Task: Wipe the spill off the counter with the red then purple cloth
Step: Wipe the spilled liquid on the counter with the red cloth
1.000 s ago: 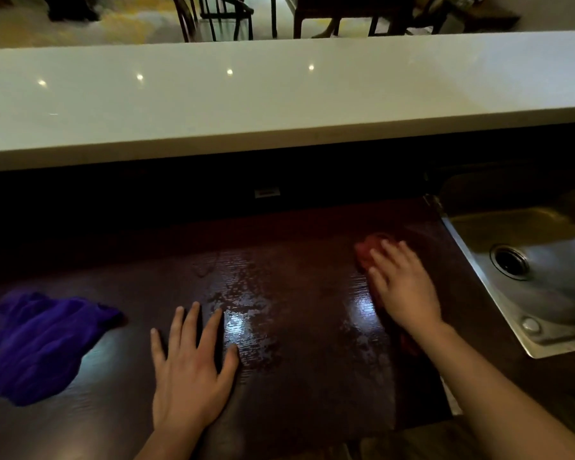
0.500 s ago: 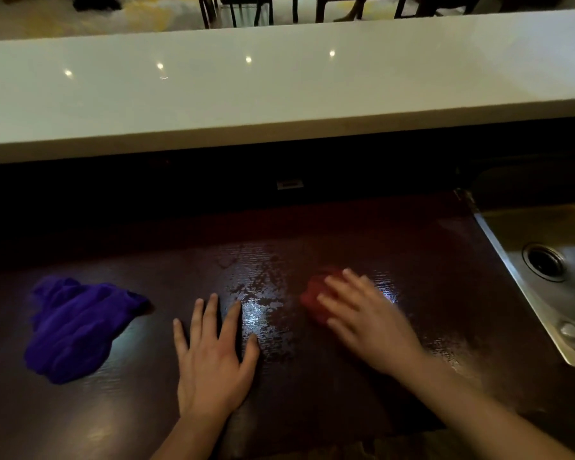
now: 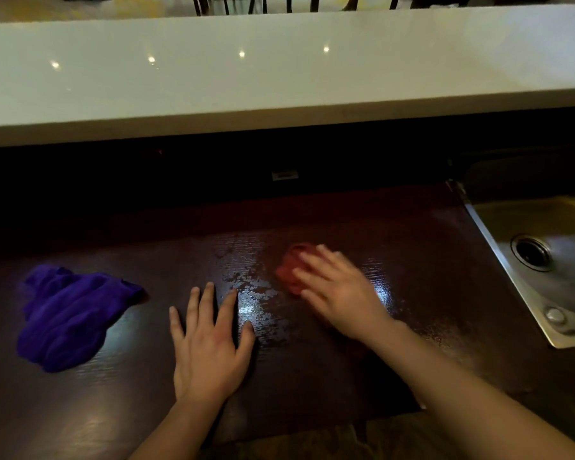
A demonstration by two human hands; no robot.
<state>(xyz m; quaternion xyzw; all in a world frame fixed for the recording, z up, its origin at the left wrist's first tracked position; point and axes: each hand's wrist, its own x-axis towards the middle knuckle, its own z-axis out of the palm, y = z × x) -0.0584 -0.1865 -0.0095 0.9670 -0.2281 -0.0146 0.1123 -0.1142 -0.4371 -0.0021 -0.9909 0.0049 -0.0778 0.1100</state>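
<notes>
Where the right hand (image 3: 341,293) presses, the red cloth (image 3: 290,270) lies bunched.

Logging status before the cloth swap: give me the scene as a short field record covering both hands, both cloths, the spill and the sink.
left hand: flat on the counter, fingers spread, holding nothing
right hand: fingers straight, pressing the red cloth; motion-blurred
red cloth: bunched under the right hand's fingers, right of the spill
purple cloth: crumpled at far left, untouched
spill: wet beads between the hands
sink: steel, at right edge
</notes>
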